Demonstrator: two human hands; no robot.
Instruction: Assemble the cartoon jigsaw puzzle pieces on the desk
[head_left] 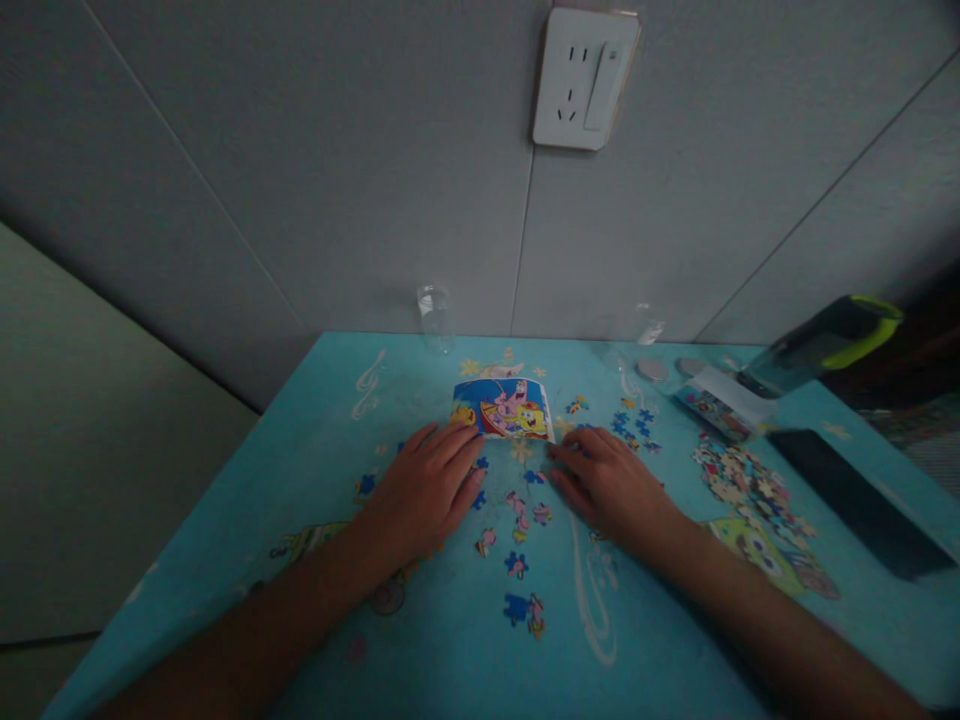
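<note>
A picture card [502,408] with a cartoon scene of a pink starfish and a yellow sponge lies on the table between my hands. My left hand [433,482] rests palm down with fingers stretched out, its fingertips at the card's lower left corner. Near the lower right corner is my right hand [607,478], fingers loosely extended and thumb apart, with nothing visible in it. Loose jigsaw pieces [519,512], pink and blue, lie between the forearms. Joined blue pieces [516,608] sit closer to me. Both palms hide some pieces.
More blue pieces [634,425] lie beyond my right hand, and a mixed pile of pieces [742,485] is farther right. A small printed box [716,410], a dark flat strip [855,500] and a bottle [814,345] stand or lie at right. A clear plastic cylinder [436,320] stands by the wall.
</note>
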